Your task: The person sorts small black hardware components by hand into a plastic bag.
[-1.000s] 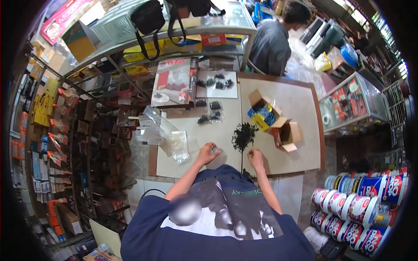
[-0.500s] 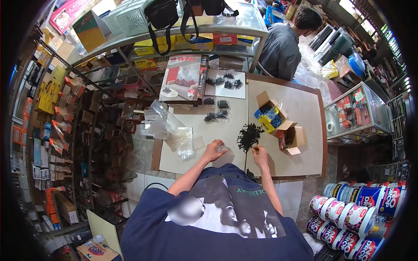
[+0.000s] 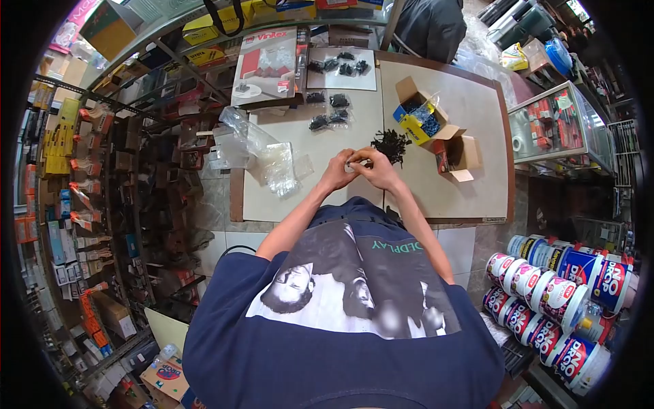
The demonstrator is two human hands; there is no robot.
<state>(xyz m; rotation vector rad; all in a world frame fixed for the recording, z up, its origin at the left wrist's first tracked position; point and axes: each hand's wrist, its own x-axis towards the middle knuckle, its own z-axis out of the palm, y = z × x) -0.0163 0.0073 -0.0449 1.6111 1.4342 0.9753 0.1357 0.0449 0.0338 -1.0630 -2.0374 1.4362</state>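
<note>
My left hand [image 3: 338,172] and my right hand [image 3: 377,170] meet over the front of the table. The left hand's fingers are closed on a small clear plastic bag [image 3: 350,166], mostly hidden between the hands. My right hand's fingers are pinched at the bag; whatever is in them is too small to make out. Just beyond the right hand lies a pile of small black pieces, apparently screws [image 3: 392,144]. Farther back are several clear bags filled with black pieces [image 3: 338,101], some of them on a white tile [image 3: 370,80].
Crumpled clear plastic bags [image 3: 279,170] lie at left. An open yellow-and-blue box [image 3: 413,128] of dark small pieces and an open brown carton [image 3: 468,153] stand at right. A large Vinilex box [image 3: 267,65] is at the back left. Someone in grey [image 3: 432,31] sits beyond the table.
My right hand has moved left from beside the black pile to meet my left hand at the small bag. The camera view has tilted down.
</note>
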